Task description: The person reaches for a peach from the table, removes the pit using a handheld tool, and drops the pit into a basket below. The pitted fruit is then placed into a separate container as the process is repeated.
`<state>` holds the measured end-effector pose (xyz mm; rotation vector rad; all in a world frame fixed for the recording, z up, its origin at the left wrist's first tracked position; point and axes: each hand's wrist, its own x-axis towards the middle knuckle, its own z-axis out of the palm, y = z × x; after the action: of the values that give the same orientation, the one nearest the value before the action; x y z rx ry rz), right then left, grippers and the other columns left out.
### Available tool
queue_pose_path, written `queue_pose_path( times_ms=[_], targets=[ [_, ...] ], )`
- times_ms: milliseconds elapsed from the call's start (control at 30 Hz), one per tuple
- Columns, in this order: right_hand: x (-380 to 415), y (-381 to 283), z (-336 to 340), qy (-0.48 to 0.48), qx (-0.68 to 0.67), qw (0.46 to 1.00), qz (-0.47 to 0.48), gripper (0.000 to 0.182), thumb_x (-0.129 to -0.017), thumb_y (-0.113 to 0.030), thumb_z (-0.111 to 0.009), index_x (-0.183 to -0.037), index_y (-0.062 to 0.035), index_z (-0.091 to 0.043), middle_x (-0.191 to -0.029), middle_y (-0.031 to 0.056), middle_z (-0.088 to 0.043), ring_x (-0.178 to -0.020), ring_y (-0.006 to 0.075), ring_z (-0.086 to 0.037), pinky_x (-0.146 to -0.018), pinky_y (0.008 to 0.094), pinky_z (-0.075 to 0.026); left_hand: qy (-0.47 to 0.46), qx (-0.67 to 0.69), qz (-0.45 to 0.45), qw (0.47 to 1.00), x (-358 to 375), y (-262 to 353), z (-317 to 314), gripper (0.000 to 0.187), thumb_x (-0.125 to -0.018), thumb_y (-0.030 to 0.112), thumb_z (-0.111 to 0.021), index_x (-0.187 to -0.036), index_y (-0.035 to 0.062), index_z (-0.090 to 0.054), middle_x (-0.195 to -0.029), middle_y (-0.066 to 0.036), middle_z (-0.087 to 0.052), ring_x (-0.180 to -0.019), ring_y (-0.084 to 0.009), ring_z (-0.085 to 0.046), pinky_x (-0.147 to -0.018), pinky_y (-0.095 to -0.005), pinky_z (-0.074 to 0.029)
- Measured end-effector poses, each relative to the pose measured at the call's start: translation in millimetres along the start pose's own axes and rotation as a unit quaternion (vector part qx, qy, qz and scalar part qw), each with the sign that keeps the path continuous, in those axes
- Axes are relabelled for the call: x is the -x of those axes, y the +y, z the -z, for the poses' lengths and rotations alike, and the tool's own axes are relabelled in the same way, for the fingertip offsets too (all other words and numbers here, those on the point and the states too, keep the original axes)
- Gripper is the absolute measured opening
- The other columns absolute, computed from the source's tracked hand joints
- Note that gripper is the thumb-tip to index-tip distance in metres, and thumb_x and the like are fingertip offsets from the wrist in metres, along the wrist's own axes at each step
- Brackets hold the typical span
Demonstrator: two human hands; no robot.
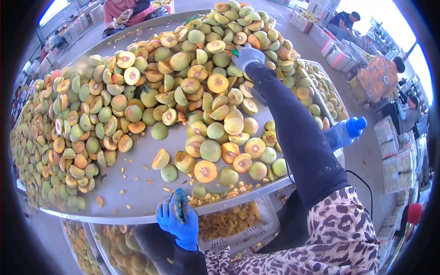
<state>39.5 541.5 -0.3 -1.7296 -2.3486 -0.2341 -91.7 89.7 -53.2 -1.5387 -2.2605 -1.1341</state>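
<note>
My right hand [249, 57], in a grey glove, reaches far into the heap of halved peaches [217, 83]. Its fingers are curled, and a small green thing [235, 52] shows at the fingertips; I cannot make out what it is. Close to the table's front edge is my left hand [179, 223] in a blue glove. Its fingers are bent together around a dark patch [178, 207] that I cannot identify. Just beyond this hand, several loose peach halves [205, 171] and small yellow scraps [201, 200] lie on the metal table [133, 183].
Below the table edge, a white crate [271, 222] holds yellow scraps. A blue bottle [344, 133] stands to the right, beside a crate of peach halves [327, 87]. Other people [378, 78] sit among stacked crates; one [126, 13] is across the table.
</note>
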Motion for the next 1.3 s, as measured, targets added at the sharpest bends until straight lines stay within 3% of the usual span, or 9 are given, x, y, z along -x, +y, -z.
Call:
queue_pose_path(
  times_ms=[433,800,867,900,933,1000,1133,1200,1300],
  targets=[
    [55.6,-12.4,-10.0,0.004,-0.097,0.993,-0.069,0.044,-0.081,-0.044,-0.051,-0.112,-0.0145,-0.062,-0.118,0.0219,-0.055,-0.098,0.0366,-0.061,-0.086,0.0454,-0.049,0.003,0.001,-0.018,1.000,6.2,-4.6,2.3,0.023,-0.073,0.009,-0.066,-0.096,0.0073,-0.066,-0.090,-0.008,-0.065,-0.085,-0.0286,-0.059,-0.077,-0.0397,-0.045],
    [114.4,-13.6,-8.2,-0.183,-0.164,0.967,-0.071,0.050,-0.084,-0.048,-0.047,-0.109,-0.0071,-0.062,-0.102,0.0189,-0.065,-0.096,0.0348,-0.062,-0.085,0.0404,-0.047,-0.016,-0.004,-0.019,1.000,16.9,-16.0,-1.5,0.027,-0.072,0.016,-0.068,-0.098,0.0085,-0.063,-0.094,-0.008,-0.063,-0.091,-0.0276,-0.058,-0.082,-0.0415,-0.044],
    [133.4,-25.2,-7.6,-0.236,-0.321,0.913,-0.090,0.049,-0.085,-0.044,-0.049,-0.107,-0.0023,-0.061,-0.091,0.0169,-0.067,-0.082,0.0306,-0.066,-0.075,0.0381,-0.051,-0.011,-0.005,-0.022,1.000,14.4,-14.4,-2.2,0.026,-0.073,0.017,-0.067,-0.097,0.0083,-0.062,-0.091,-0.008,-0.062,-0.088,-0.0275,-0.058,-0.080,-0.0412,-0.044],
    [144.7,-26.6,-23.2,-0.115,-0.281,0.952,0.035,0.040,-0.086,-0.035,-0.052,-0.104,-0.0001,-0.061,-0.080,0.0134,-0.065,-0.060,0.0245,-0.065,-0.056,0.0364,-0.052,0.021,0.000,-0.040,0.999,8.4,-6.9,2.3,0.015,-0.075,0.015,-0.066,-0.086,0.0058,-0.064,-0.082,-0.009,-0.062,-0.080,-0.0291,-0.059,-0.072,-0.0390,-0.045],
    [151.1,-32.9,-38.0,-0.183,-0.452,0.873,-0.015,0.029,-0.086,-0.027,-0.055,-0.101,-0.0018,-0.061,-0.069,0.0087,-0.061,-0.045,0.0174,-0.058,-0.041,0.0323,-0.046,0.019,0.000,-0.043,0.999,7.9,-5.3,1.7,0.015,-0.075,0.015,-0.066,-0.086,0.0058,-0.064,-0.082,-0.009,-0.062,-0.080,-0.0291,-0.059,-0.072,-0.0390,-0.045],
    [179.3,-56.3,8.1,-0.291,-0.429,0.852,-0.068,0.036,-0.080,-0.035,-0.059,-0.099,-0.0049,-0.064,-0.082,0.0136,-0.068,-0.072,0.0283,-0.066,-0.071,0.0370,-0.051,0.013,0.002,-0.071,0.997,9.0,-11.5,1.2,0.014,-0.075,0.015,-0.065,-0.086,0.0063,-0.064,-0.079,-0.009,-0.061,-0.078,-0.0299,-0.058,-0.070,-0.0389,-0.045],
    [199.9,-71.8,6.3,-0.213,-0.404,0.889,0.035,0.037,-0.077,-0.034,-0.065,-0.099,-0.0041,-0.063,-0.074,0.0118,-0.066,-0.063,0.0254,-0.065,-0.061,0.0365,-0.052,0.003,0.164,0.020,0.986,7.8,-10.8,9.2,0.019,-0.080,0.013,-0.063,-0.099,0.0060,-0.065,-0.095,-0.011,-0.065,-0.093,-0.0301,-0.059,-0.084,-0.0393,-0.045],
    [206.7,-67.7,24.0,-0.112,-0.489,0.865,0.007,0.037,-0.075,-0.032,-0.068,-0.098,-0.0034,-0.062,-0.070,0.0102,-0.065,-0.055,0.0203,-0.061,-0.053,0.0336,-0.050,-0.020,0.204,0.075,0.976,9.8,-10.1,21.1,0.024,-0.085,0.008,-0.058,-0.108,0.0021,-0.062,-0.103,-0.011,-0.065,-0.097,-0.0255,-0.060,-0.088,-0.0346,-0.046],
    [225.7,-45.1,56.8,-0.179,-0.588,0.787,-0.050,0.029,-0.076,-0.020,-0.069,-0.099,-0.0043,-0.061,-0.064,0.0048,-0.059,-0.048,0.0127,-0.054,-0.045,0.0288,-0.045,0.006,0.441,0.211,0.872,13.7,-5.0,35.0,0.028,-0.091,0.008,-0.050,-0.116,-0.0025,-0.057,-0.111,-0.007,-0.060,-0.100,-0.0143,-0.056,-0.088,-0.0267,-0.043]
  ],
)
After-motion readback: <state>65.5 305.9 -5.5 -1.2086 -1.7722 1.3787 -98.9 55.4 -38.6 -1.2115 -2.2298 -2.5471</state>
